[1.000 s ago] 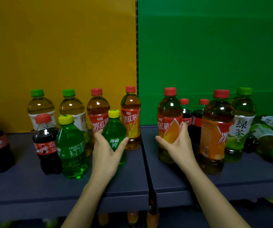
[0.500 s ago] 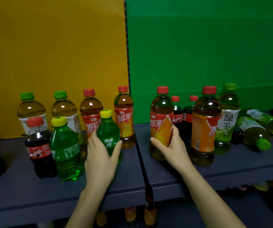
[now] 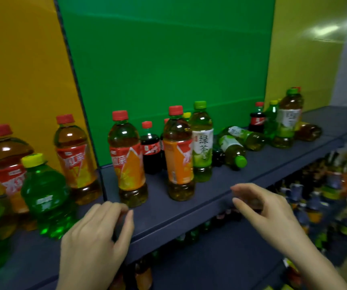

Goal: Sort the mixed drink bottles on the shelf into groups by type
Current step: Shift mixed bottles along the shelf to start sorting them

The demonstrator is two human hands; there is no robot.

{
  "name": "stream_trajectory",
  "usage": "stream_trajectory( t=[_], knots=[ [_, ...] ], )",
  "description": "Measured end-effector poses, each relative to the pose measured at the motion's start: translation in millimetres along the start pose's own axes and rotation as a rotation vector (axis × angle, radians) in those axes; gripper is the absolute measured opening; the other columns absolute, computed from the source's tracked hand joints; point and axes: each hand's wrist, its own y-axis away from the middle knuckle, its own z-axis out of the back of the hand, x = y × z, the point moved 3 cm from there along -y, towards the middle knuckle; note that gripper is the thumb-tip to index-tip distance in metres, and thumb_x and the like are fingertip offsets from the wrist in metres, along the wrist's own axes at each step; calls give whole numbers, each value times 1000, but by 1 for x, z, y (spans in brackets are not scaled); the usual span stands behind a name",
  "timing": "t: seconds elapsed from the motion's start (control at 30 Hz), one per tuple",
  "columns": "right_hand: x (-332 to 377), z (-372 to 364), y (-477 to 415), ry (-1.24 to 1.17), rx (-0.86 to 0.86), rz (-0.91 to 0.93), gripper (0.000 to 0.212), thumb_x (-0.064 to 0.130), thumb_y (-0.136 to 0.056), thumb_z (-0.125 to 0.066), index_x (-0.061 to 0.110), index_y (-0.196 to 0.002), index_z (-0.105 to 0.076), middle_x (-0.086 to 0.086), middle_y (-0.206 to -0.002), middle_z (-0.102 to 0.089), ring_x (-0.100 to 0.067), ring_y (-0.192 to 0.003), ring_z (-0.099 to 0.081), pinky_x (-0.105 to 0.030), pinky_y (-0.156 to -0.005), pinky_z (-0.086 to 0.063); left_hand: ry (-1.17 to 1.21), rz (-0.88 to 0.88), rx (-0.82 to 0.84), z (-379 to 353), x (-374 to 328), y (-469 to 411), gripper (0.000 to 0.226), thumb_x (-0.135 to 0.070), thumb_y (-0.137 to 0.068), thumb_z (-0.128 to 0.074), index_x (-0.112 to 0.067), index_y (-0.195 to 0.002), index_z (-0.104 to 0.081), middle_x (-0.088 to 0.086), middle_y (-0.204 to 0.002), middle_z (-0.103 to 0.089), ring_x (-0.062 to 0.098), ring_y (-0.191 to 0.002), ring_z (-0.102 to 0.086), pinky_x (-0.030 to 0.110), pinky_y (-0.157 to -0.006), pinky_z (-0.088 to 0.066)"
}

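The mixed drink bottles stand and lie along a dark shelf (image 3: pixel 216 197), not grouped by kind. Near the middle, a red-capped iced tea bottle (image 3: pixel 127 162) stands upright near the front edge, with a small cola bottle (image 3: pixel 150 148) behind it and a second iced tea bottle (image 3: pixel 179 158) to its right. An upright green tea bottle (image 3: pixel 202 143) with a green cap stands just beside that second iced tea. Further right, two green tea bottles lie on their sides, the nearer one (image 3: pixel 233 150) with its cap toward the front and the other (image 3: pixel 246 137) behind it. At the far right a cluster holds another cola bottle (image 3: pixel 257 120), a green soda bottle (image 3: pixel 271 122) and a tall green tea bottle (image 3: pixel 287 122); a brown bottle (image 3: pixel 308 132) lies beside them, its label too blurred to read. On the left, before the orange panel (image 3: pixel 22 70), a yellow-capped green soda bottle (image 3: pixel 47 197) stands in front of two more iced tea bottles (image 3: pixel 76 158) (image 3: pixel 5 164). The left hand (image 3: pixel 97 237) hovers over the shelf's front edge, fingers loosely curled and holding nothing, just in front of the first iced tea. The right hand (image 3: pixel 268 212) hovers past the edge further right, fingers bent and thumb apart, also holding nothing. A green panel (image 3: pixel 164 59) backs the middle section, and blurred bottles fill a lower shelf (image 3: pixel 241 254).
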Motion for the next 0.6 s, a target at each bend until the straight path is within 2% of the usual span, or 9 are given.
stream_trajectory(
  t=[0.1, 0.2, 0.3, 0.4, 0.6],
  knots=[
    [-29, 38, 4, 83, -79, -59, 17, 34, -82, -61, 43, -96, -58, 24, -95, -65, 0, -92, -62, -30, -78, -53, 23, -14, 33, -13, -23, -11, 27, -37, -83, -43, -21, -72, -63, -5, -63, -57, 17, -56, -60, 19, -48, -34],
    [-61, 76, 10, 130, -153, -118, 16, 35, -82, -60, 37, -97, -64, 24, -92, -66, -3, -89, -64, -35, -77, -53, 27, -26, 85, -28, -51, -21, 29, -40, -81, -41, -24, -70, -62, -8, -61, -57, 15, -54, -59, 19, -45, -34],
    [-95, 112, 13, 147, -184, -140, 12, 36, -83, -60, 40, -94, -63, 23, -91, -66, -5, -87, -64, -36, -77, -54, 28, -20, 128, -47, -81, -28, 30, -41, -82, -40, -23, -71, -61, -7, -61, -58, 16, -55, -60, 28, -39, -40],
    [-128, 143, 4, 128, -177, -140, 9, 46, -82, -54, 45, -89, -60, 23, -89, -66, -4, -85, -64, -34, -74, -54, 16, 38, 199, -65, -112, -34, 30, -45, -81, -38, -26, -70, -58, -9, -58, -54, 15, -52, -58, 25, -36, -36],
    [-185, 177, -36, 130, -91, -55, 13, 27, -82, -63, 33, -94, -65, 18, -90, -67, -8, -87, -64, -39, -74, -55, -45, 155, 268, -98, -168, -51, 29, -49, -83, -38, -28, -78, -57, -11, -67, -59, 17, -61, -61, 26, -39, -40]
  ],
)
